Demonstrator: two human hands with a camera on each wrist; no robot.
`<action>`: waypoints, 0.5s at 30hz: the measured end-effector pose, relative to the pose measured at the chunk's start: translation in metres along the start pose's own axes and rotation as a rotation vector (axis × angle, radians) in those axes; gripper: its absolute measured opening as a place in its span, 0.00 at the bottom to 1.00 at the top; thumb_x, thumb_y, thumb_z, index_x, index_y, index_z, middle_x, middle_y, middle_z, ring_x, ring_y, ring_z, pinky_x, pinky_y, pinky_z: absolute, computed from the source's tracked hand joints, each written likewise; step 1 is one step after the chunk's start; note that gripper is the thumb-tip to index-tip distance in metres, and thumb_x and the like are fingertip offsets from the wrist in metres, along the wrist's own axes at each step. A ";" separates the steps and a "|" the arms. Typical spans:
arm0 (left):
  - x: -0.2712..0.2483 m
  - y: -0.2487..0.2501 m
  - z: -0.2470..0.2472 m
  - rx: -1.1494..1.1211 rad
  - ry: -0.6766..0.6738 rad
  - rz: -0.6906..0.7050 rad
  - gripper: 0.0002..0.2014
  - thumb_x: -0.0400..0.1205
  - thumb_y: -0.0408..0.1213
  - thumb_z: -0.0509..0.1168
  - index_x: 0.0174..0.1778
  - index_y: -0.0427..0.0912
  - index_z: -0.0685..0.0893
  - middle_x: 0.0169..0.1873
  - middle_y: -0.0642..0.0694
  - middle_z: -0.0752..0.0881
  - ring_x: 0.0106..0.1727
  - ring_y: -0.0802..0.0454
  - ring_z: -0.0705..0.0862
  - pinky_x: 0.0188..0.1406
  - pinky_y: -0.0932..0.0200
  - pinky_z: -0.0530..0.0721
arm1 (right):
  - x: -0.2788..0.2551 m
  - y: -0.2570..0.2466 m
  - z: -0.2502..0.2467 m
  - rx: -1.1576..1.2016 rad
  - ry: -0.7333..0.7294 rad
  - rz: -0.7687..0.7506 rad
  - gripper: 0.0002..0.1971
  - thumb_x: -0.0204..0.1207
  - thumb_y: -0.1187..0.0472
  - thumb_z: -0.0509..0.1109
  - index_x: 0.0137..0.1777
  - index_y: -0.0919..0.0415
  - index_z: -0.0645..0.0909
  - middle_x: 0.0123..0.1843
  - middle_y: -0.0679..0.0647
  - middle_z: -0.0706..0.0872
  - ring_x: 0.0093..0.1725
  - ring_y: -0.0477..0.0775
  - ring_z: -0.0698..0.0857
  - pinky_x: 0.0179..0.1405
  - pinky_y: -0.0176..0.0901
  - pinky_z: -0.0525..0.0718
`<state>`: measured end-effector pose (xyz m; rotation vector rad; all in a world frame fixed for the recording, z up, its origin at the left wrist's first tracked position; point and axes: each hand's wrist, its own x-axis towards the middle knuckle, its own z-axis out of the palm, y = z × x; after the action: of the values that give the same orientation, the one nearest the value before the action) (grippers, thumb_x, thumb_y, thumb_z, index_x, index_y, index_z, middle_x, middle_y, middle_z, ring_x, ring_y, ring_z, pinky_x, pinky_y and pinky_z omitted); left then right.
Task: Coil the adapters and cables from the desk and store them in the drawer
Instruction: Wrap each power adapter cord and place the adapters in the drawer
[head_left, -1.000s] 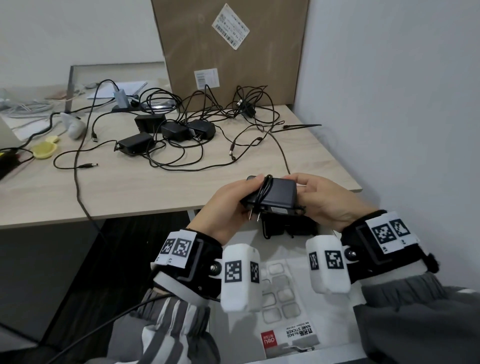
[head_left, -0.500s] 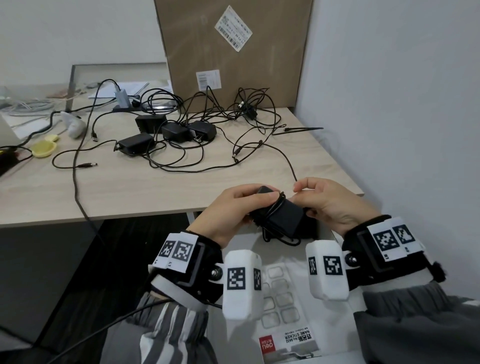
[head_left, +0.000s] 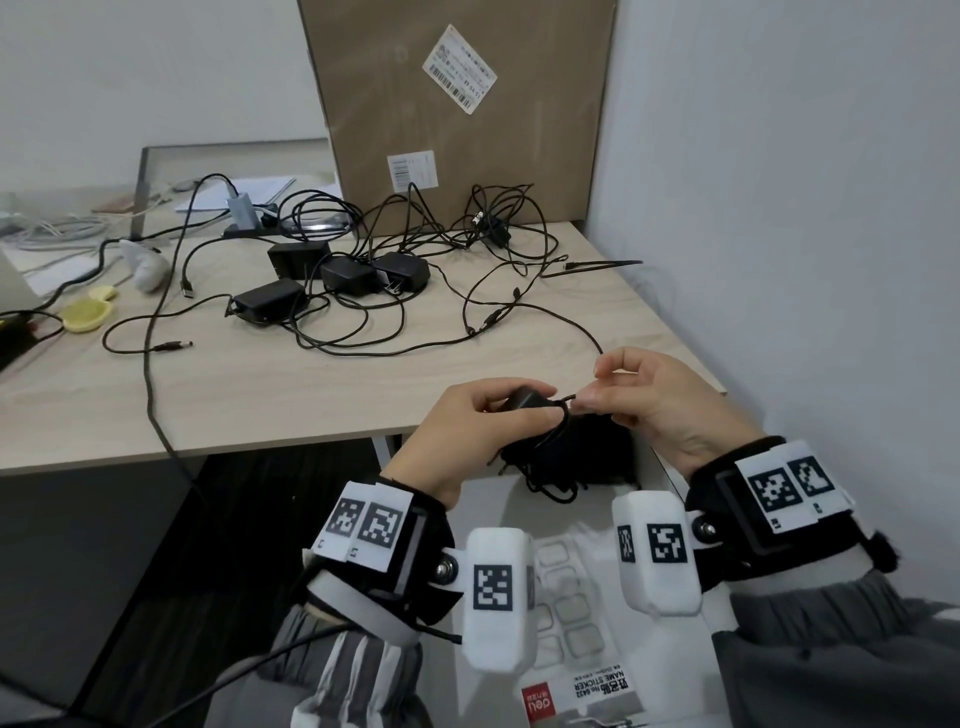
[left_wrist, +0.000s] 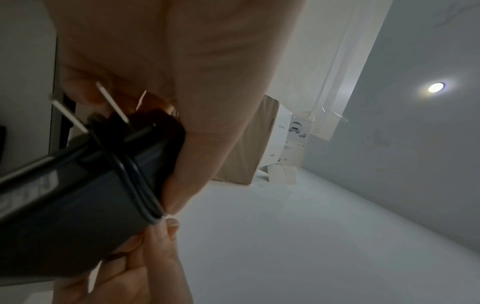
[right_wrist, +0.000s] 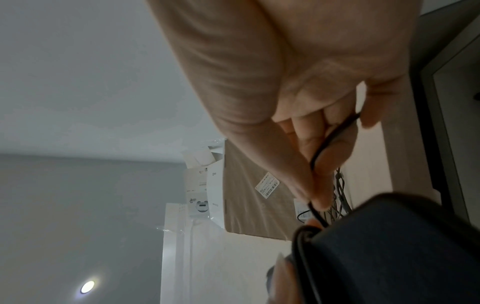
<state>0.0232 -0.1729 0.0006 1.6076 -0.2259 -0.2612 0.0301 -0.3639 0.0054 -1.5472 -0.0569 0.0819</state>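
The stiff, light adapter (head_left: 524, 402) is gripped by the left hand (head_left: 467, 431); its limp cable (head_left: 569, 399), beside the adapter, is pinched by the right hand (head_left: 654, 410).

A: Looks like an office corner: a pale wood-laminate desk (head_left: 260, 410) pushed against plain white walls.

B: Agreed. A tangle of thin black cables (head_left: 415, 291) and boxy black power adapters (head_left: 348, 275) lies across it, with a grey plug-in hub (head_left: 241, 208) at the back.

A: A tall brown cardboard carton (head_left: 467, 130) with shipping labels leans on the wall, and below it lies a white name-sticker pack (head_left: 576, 696).

B: A recessed round ceiling light (left_wrist: 436, 87) glows overhead.
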 end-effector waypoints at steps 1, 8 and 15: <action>0.000 0.000 0.000 -0.003 0.027 0.016 0.11 0.73 0.37 0.76 0.51 0.48 0.90 0.46 0.46 0.91 0.48 0.52 0.88 0.51 0.59 0.84 | 0.000 -0.001 0.001 0.026 0.004 -0.025 0.13 0.68 0.74 0.74 0.42 0.56 0.77 0.37 0.57 0.90 0.39 0.54 0.87 0.42 0.39 0.77; 0.002 0.004 -0.002 -0.057 0.314 0.175 0.10 0.73 0.37 0.76 0.50 0.50 0.90 0.42 0.49 0.87 0.40 0.58 0.83 0.34 0.69 0.81 | -0.008 -0.010 0.015 0.062 -0.077 -0.257 0.11 0.75 0.76 0.67 0.50 0.59 0.79 0.47 0.58 0.92 0.55 0.51 0.89 0.53 0.32 0.80; 0.005 0.001 -0.001 -0.070 0.499 0.261 0.11 0.76 0.40 0.74 0.54 0.48 0.88 0.48 0.43 0.88 0.45 0.52 0.86 0.31 0.69 0.79 | -0.011 -0.008 0.030 0.002 -0.169 -0.288 0.13 0.79 0.75 0.62 0.59 0.63 0.80 0.52 0.57 0.91 0.44 0.41 0.86 0.45 0.30 0.81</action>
<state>0.0281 -0.1739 0.0014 1.5036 -0.0379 0.3288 0.0163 -0.3349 0.0140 -1.5129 -0.4116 -0.0164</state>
